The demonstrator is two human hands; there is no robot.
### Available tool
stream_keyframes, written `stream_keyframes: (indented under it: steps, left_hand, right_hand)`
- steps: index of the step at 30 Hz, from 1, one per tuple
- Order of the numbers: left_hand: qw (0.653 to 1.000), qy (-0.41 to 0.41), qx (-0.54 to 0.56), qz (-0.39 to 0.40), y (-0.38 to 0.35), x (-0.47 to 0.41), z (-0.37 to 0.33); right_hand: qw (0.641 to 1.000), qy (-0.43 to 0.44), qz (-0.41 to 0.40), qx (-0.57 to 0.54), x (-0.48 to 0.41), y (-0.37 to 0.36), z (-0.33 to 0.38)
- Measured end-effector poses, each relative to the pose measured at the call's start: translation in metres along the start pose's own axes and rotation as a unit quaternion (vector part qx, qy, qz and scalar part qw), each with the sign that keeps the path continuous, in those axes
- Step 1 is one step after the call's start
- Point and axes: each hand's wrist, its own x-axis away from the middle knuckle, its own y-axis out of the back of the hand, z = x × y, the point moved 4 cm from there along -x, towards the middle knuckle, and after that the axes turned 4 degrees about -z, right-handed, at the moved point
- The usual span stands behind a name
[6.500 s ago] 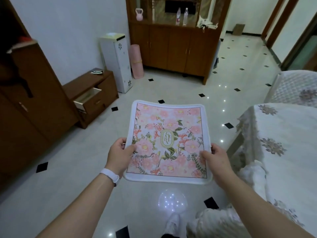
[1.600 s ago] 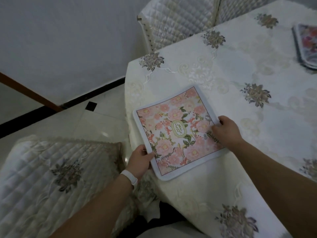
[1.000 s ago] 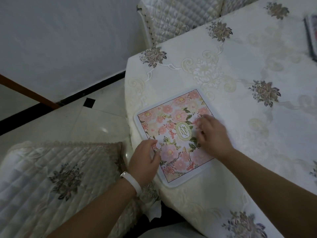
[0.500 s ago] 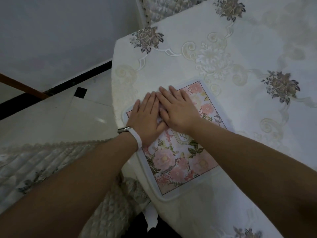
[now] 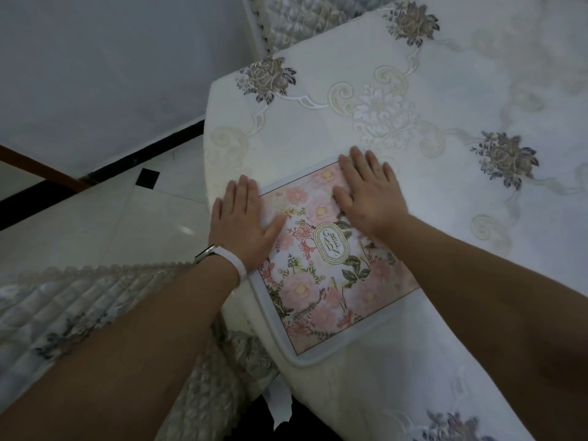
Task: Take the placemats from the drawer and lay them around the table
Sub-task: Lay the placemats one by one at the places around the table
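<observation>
Both hands [image 5: 241, 221] [image 5: 369, 192] flat on placemat [image 5: 321, 281], table [image 5: 445, 100] edge

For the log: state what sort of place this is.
Probably a home dining room: a cloth-covered table, a quilted chair right beside it, and a floral placemat lying flat near the table's edge. The floor is glossy tile.

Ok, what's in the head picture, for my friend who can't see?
A left hand and a right hand press flat on a pink flowery placemat near the edge of a white embroidered tablecloth. A quilted chair stands beside.
</observation>
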Motion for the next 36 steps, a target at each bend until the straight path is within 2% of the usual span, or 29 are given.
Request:
stream_keyframes:
  steps: [3, 7, 15, 17, 20, 24, 28, 36]
  left_hand:
    - [0.999, 0.042, 0.019, -0.009, -0.002, 0.018, -0.001]
    - [0.999, 0.037, 0.029, -0.013, -0.009, 0.054, -0.015]
    - [0.995, -0.095, 0.000, 0.027, -0.034, 0.131, -0.064]
    - [0.991, -0.126, -0.003, 0.036, -0.040, 0.145, -0.074]
    - [0.984, -0.173, -0.009, 0.052, -0.043, 0.158, -0.085]
    - [0.979, -0.197, -0.016, 0.056, -0.043, 0.153, -0.091]
    - [0.983, -0.164, -0.043, 0.065, -0.041, 0.128, -0.089]
    - [0.990, -0.130, -0.046, 0.028, -0.018, 0.037, -0.081]
  right_hand:
    - [1.000, -0.025, 0.002, 0.000, 0.032, -0.002, -0.019]
    - [0.998, -0.061, -0.011, -0.003, 0.085, -0.010, -0.031]
    - [0.994, -0.112, -0.004, 0.014, 0.164, -0.031, -0.014]
    - [0.994, -0.100, -0.006, 0.030, 0.176, -0.035, -0.001]
    - [0.998, -0.037, 0.014, 0.049, 0.185, -0.041, 0.025]
    - [0.997, 0.055, 0.022, 0.042, 0.177, -0.045, 0.055]
    - [0.994, 0.106, 0.023, 0.034, 0.143, -0.042, 0.055]
    - [0.997, 0.082, 0.001, 0.005, 0.052, -0.020, 0.038]
